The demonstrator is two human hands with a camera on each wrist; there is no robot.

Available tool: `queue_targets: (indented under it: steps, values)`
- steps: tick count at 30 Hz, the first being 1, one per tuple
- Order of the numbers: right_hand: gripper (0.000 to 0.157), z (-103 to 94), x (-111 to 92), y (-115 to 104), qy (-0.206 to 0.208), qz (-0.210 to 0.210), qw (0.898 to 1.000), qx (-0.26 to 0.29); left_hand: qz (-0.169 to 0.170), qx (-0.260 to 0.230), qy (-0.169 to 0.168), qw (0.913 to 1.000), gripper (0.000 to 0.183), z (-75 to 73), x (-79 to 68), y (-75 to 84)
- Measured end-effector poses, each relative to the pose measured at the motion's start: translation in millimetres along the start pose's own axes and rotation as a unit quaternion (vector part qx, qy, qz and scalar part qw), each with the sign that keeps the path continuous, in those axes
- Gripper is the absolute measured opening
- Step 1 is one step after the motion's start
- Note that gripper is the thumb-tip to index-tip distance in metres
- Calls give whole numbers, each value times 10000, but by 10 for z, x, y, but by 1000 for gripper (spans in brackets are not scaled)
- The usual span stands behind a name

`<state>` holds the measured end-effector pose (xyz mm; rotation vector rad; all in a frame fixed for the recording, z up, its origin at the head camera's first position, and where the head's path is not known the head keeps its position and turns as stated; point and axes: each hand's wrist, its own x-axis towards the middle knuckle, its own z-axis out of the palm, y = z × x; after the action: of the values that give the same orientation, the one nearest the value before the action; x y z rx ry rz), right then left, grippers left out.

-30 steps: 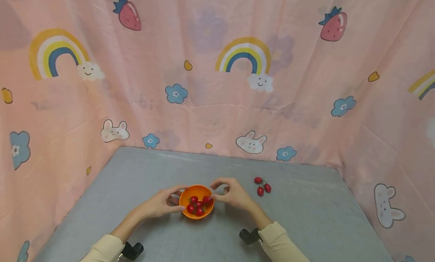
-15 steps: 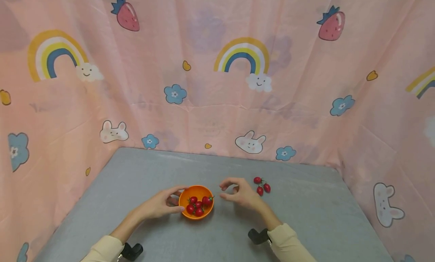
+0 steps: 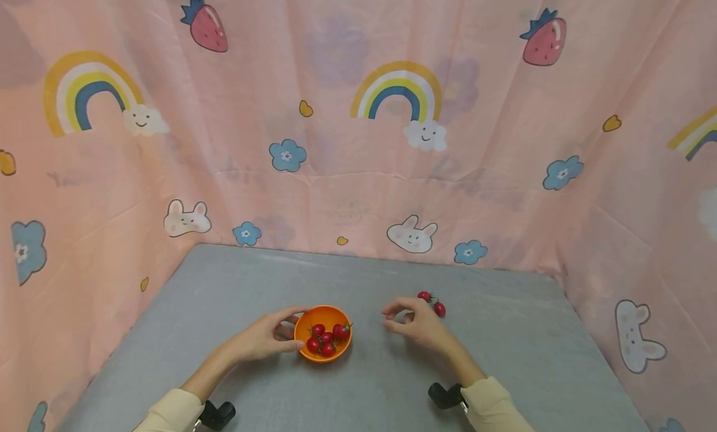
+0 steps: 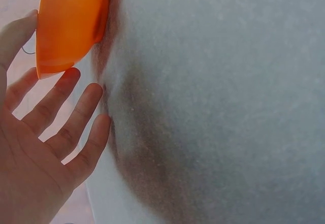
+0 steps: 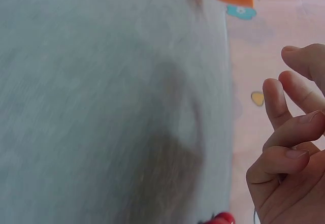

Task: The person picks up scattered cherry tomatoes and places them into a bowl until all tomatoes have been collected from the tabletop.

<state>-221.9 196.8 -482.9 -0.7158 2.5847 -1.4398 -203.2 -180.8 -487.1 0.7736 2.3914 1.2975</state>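
An orange bowl [image 3: 327, 314] stands on the grey tabletop and contains several small red cherry tomatoes [image 3: 327, 348] with green stems. My left hand [image 3: 263, 337] touches the bowl's left side, thumb near its front and index finger near its back. In the left wrist view, the fingers of the left hand [image 4: 43, 132] are spread and fairly straight beside the bowl [image 4: 71, 26]. My right hand [image 3: 424, 325] hovers to the right of the bowl, fingers loosely bent and holding nothing. Just behind it lie loose cherry tomatoes [image 3: 439, 309], partly hidden by this hand.
The grey table [image 3: 269, 276] is enclosed at the back and sides by a pink patterned curtain [image 3: 336, 195]. Black wrist mounts [image 3: 445, 396] show at both sleeve cuffs.
My right hand has moved away from the bowl to the right, toward the loose tomatoes, and now covers one of them. The left hand and the bowl have stayed in place.
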Motion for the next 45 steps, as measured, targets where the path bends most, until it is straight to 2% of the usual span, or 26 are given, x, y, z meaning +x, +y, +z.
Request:
queue_targets:
  steps: [10,16,22,26,30,38,45]
  values:
    - [21,-187,-167,192,270,-341,9990,-76,-17,-60,0,10000,66,-10,-2,5]
    - [20,-351,-330,302,302,-339,9990,43,-40,-45,29,10000,67,-7,8,8]
    - [19,-532,-514,424,465,-4,9988,137,-105,11,57,9999,67,-2,19,-6]
    - [21,-649,-613,491,618,324,9975,-110,-119,14,67,9999,67,-4,12,1]
    - [22,-734,-678,526,678,444,9962,-311,-89,37,80,9999,67,-7,5,13]
    - [27,-835,-715,577,588,702,9951,-384,-150,98,26,9998,67,1,7,-7]
    - [42,-843,-660,610,620,752,9924,-746,-197,74,24,9998,66,10,3,-31]
